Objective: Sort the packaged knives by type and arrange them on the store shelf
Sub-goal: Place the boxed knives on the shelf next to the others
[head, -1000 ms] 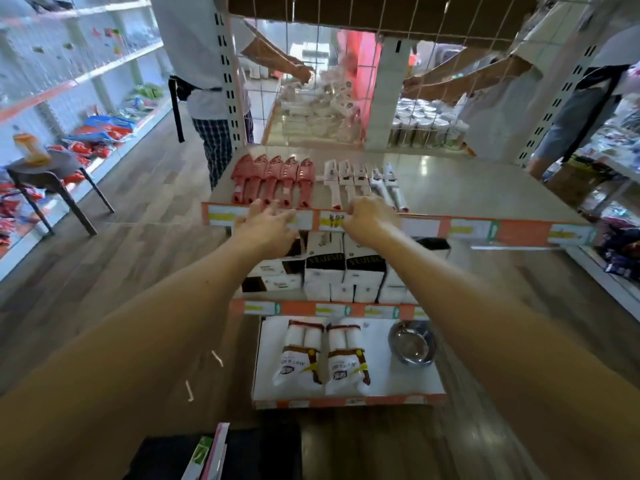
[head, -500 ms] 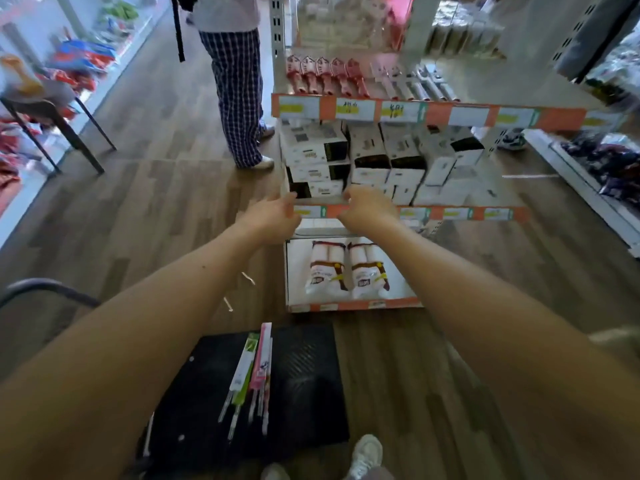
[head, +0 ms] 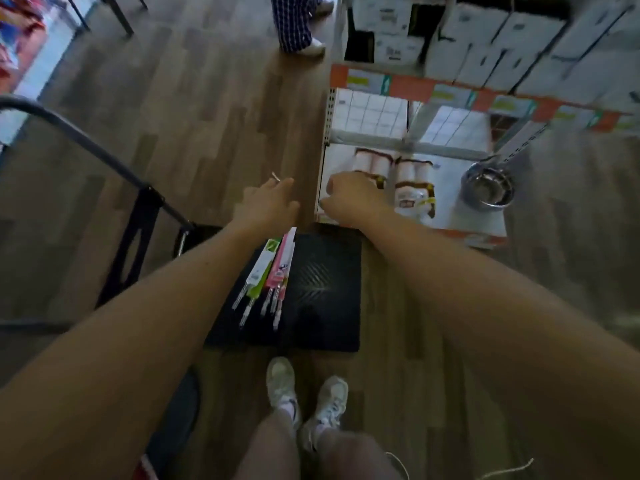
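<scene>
Several packaged knives (head: pixel 266 275), in green, white and pink card sleeves with clear handles poking out, lie side by side on a black platform cart (head: pixel 322 292) on the floor below me. My left hand (head: pixel 268 204) hovers above their far ends, fingers apart and holding nothing. My right hand (head: pixel 353 199) hangs over the front left corner of the bottom shelf (head: pixel 460 220), fingers loosely curled with nothing seen in them. The shelf where the knives go is out of view.
The bottom shelf holds two white and brown packs (head: pixel 412 192) and a steel bowl (head: pixel 488 190). White boxes (head: pixel 485 39) fill the shelf above. The cart's handle (head: pixel 86 147) rises at left. A person's checked trouser leg (head: pixel 294 26) stands beyond. My shoes (head: pixel 304 393) are beside the cart.
My view has tilted from the top shelf with red and white knives down to the floor. Both hands have dropped from the shelf edge to just above the cart and bottom shelf.
</scene>
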